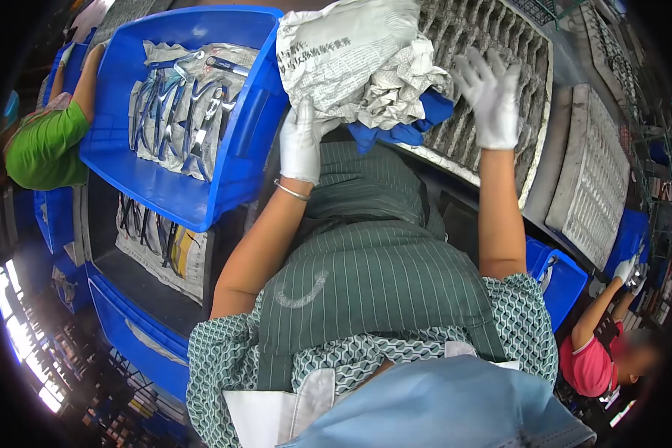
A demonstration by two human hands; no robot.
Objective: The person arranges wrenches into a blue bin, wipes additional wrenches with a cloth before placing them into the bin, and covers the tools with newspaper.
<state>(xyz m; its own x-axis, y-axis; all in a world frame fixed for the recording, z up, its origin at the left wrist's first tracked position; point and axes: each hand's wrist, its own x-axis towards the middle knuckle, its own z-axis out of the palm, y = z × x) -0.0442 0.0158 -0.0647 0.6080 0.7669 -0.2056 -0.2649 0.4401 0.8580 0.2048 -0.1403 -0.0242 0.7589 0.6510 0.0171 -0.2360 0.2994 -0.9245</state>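
My left hand (301, 145), in a white glove, grips the near edge of a newspaper sheet (325, 63) printed with dark characters. A crumpled newspaper wad (397, 86) lies against the sheet's right side. Beneath the wad, part of a blue cloth (407, 133) sticks out. My right hand (493, 101), also gloved in white, is raised with its fingers spread and holds nothing. It is just right of the wad, above a grey slotted tray (459, 160) with a pale rim.
At the left stands a blue bin (250, 123) with shiny metal hand tools (183, 112) on newspaper. Below it, a dark bin (104, 231) holds more tools. Another slotted panel (590, 172) leans at the right. Co-workers in a green shirt (48, 145) and pink shirt (586, 366) are nearby.
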